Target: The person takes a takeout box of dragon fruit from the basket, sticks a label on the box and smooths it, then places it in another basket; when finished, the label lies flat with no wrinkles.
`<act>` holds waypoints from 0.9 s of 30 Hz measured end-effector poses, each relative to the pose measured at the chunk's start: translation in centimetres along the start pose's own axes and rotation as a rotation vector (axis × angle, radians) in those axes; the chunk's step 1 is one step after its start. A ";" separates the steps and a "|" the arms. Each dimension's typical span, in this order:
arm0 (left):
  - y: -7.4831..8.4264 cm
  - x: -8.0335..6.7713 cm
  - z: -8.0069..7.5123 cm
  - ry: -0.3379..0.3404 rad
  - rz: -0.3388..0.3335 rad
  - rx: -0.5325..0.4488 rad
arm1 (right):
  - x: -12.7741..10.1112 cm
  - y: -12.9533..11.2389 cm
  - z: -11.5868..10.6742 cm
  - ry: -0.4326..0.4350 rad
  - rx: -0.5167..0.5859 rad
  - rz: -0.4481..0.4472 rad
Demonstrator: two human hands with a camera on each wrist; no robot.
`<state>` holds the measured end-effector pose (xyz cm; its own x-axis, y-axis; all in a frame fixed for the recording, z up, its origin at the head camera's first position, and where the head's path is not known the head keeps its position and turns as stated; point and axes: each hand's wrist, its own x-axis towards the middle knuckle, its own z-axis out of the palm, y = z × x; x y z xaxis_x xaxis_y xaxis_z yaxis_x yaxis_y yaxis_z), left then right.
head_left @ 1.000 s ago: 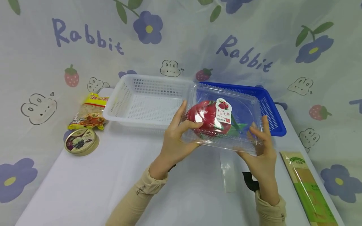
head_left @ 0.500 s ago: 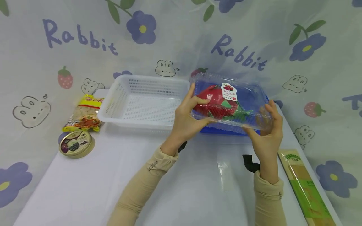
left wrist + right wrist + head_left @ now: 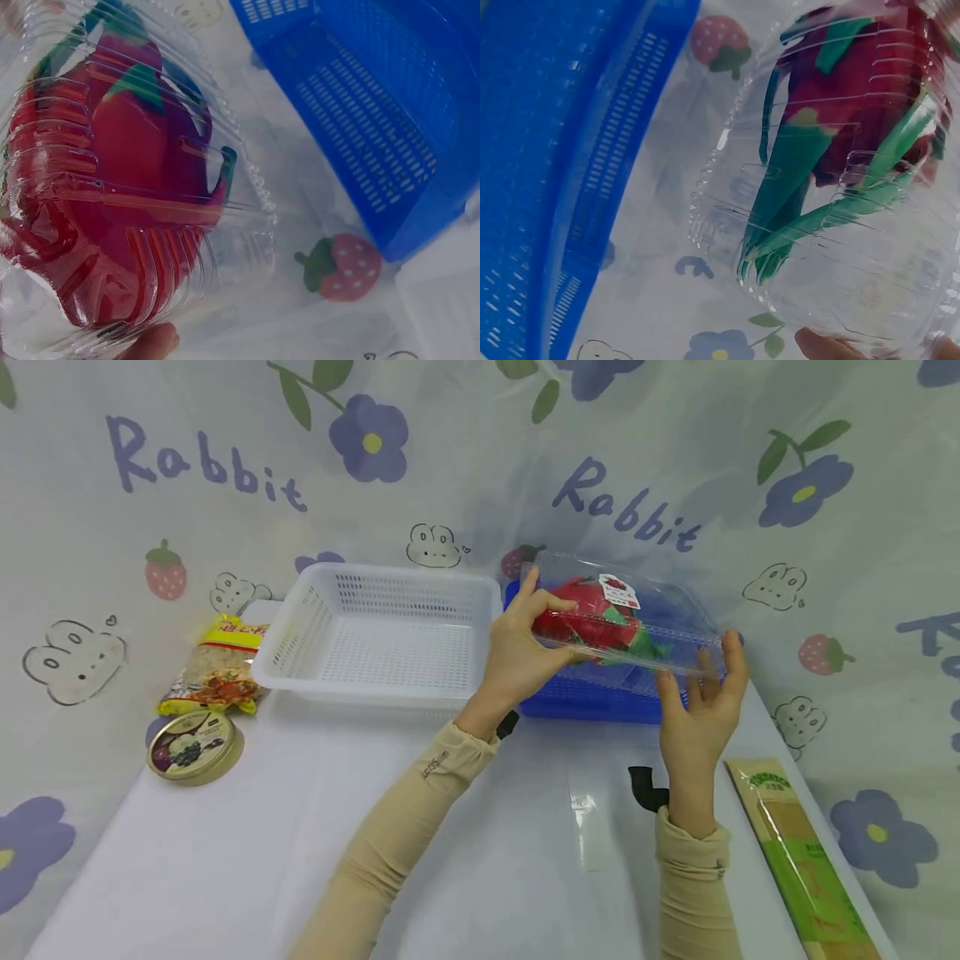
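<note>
A clear plastic clamshell box (image 3: 663, 627) with a red dragon fruit (image 3: 588, 614) inside hangs just above the blue basket (image 3: 592, 703) at the back right. My left hand (image 3: 525, 647) grips the box's left end, thumb on the lid. At the right end my right hand (image 3: 697, 702) holds it with the fingers underneath. The left wrist view shows the box (image 3: 135, 187) close up, a fingertip (image 3: 154, 341) on its edge, and the blue basket (image 3: 375, 127) beyond. In the right wrist view the box (image 3: 840, 187) hangs beside the blue basket (image 3: 555, 150).
An empty white basket (image 3: 375, 687) stands left of the blue one. A snack bag (image 3: 217, 668) and a round tin (image 3: 193, 745) lie at the table's left. A long green packet (image 3: 806, 852) lies at the right edge, a small black object (image 3: 643, 785) near my right wrist.
Both hands have carried the box away from me, from in front of the baskets to above the blue basket. Its lid now faces the camera less.
</note>
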<state>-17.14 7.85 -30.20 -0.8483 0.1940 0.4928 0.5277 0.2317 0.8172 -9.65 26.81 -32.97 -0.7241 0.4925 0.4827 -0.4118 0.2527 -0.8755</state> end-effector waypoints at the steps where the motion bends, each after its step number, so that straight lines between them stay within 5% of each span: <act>1: -0.1 0.2 0.3 -0.003 -0.009 0.001 | 0.0 0.2 -0.1 0.001 -0.021 0.007; 10: -0.9 2.2 3.8 -0.055 -0.059 0.076 | -0.8 2.3 -2.3 0.053 -0.112 0.123; 16: -1.6 2.7 4.8 -0.025 -0.102 0.142 | -1.6 3.8 -2.2 0.045 -0.141 0.190; 21: -2.3 3.3 4.9 -0.023 -0.141 0.170 | -2.5 5.2 -1.5 -0.002 -0.248 0.269; 27: -2.5 4.6 5.6 -0.064 -0.168 0.209 | -3.4 6.6 -0.8 -0.146 -0.488 0.250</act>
<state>-22.13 13.50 -31.66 -0.9235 0.1947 0.3305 0.3836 0.4565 0.8028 -9.43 27.40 -40.40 -0.8502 0.4749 0.2272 0.0601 0.5163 -0.8543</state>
